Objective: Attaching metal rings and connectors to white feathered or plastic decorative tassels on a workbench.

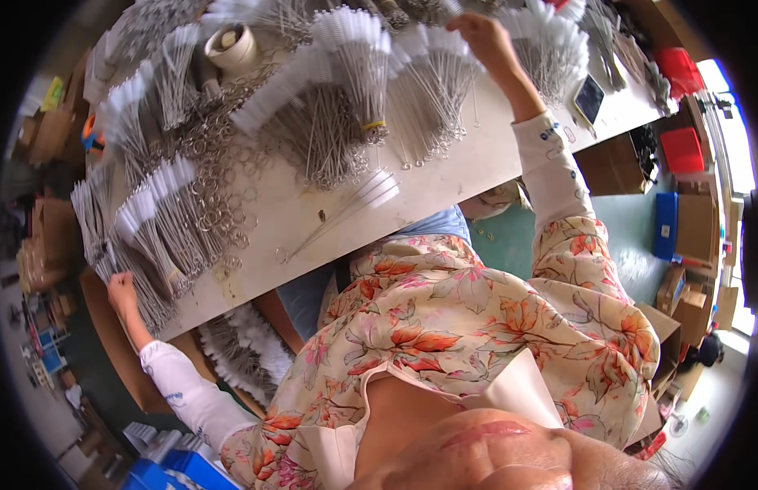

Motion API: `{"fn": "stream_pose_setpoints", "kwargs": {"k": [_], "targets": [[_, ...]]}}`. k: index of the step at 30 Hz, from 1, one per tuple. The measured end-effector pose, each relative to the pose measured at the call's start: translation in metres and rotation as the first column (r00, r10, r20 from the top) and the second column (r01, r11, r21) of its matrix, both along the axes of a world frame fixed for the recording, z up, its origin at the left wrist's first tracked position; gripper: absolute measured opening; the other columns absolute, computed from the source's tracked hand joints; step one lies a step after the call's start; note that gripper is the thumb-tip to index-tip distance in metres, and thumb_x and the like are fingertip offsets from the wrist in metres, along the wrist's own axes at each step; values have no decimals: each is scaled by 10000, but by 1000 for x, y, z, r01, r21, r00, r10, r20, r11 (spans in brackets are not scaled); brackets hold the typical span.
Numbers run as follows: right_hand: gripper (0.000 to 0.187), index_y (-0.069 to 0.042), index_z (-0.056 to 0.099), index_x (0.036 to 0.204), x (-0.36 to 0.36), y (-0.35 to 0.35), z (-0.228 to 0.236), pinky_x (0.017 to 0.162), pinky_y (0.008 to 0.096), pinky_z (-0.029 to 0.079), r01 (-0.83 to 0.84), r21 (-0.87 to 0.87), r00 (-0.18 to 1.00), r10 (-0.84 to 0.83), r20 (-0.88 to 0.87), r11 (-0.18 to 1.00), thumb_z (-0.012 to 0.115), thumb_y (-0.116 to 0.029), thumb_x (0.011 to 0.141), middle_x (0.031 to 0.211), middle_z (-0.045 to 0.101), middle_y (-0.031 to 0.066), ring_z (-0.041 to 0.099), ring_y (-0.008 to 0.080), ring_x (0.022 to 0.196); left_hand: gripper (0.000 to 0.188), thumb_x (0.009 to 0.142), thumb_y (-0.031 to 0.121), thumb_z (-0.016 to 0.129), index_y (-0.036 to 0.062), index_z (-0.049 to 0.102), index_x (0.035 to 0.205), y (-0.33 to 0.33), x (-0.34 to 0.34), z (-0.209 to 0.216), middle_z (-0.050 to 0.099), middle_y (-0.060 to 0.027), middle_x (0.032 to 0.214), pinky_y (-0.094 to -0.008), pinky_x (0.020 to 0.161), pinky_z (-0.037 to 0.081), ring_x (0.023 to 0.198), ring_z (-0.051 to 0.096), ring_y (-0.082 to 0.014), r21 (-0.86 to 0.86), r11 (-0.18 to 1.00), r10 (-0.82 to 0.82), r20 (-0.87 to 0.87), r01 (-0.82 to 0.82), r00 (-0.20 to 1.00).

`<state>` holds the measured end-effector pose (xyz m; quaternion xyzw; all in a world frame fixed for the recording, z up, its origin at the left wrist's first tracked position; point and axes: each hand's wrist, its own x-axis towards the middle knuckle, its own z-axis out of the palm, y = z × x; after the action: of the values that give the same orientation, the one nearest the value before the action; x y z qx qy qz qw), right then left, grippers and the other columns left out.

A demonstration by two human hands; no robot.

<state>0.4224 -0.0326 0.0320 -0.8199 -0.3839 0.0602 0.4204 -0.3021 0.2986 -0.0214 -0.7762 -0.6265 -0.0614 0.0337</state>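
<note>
Across the pale desk (pixel 485 151), white-tipped wire brushes (pixel 318 135) lie in many sheaves. Your left hand (pixel 123 292) is against the brushes at the near left edge; your right hand (pixel 481 37) is over the far side, beside more brushes. Fingers look bent, but how far either grip closes, or on what, cannot be told. One yellow-banded bundle (pixel 353 61) seems finished; a few stray brushes (pixel 383 188) before you and heaped metal rings (pixel 220 184) suggest plenty remains.
</note>
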Motion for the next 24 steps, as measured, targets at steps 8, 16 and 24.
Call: {"fn": "stream_pose_setpoints", "kwargs": {"k": [8, 16, 24], "targets": [[245, -119, 684, 769, -17, 14, -25, 665, 371, 498, -21, -446, 953, 152, 261, 895, 656, -320, 631, 743, 656, 85, 627, 269, 710, 162, 814, 182, 568, 35, 613, 862, 2, -1, 22, 652, -98, 752, -325, 677, 456, 715, 614, -215, -198, 971, 175, 188, -137, 966], [228, -48, 640, 848, -3, 16, -18, 579, 324, 489, -53, -421, 952, 173, 252, 906, 626, -238, 723, 680, 615, 69, 612, 190, 621, 217, 894, 122, 482, 5, 590, 1042, -2, 45, 39, 629, -74, 953, -271, 756, 459, 791, 590, -143, 300, 953, -164, 603, -32, 780], [179, -91, 598, 826, 176, -77, -15, 482, 281, 381, 318, 292, 931, -356, 85, 902, 469, -202, 880, 632, 541, 23, 485, 135, 534, 260, 921, 274, 478, 127, 646, 1052, -64, 113, 66, 394, 66, 667, -188, 376, 213, 477, 289, -11, 134, 985, -38, 789, -112, 613]]}}
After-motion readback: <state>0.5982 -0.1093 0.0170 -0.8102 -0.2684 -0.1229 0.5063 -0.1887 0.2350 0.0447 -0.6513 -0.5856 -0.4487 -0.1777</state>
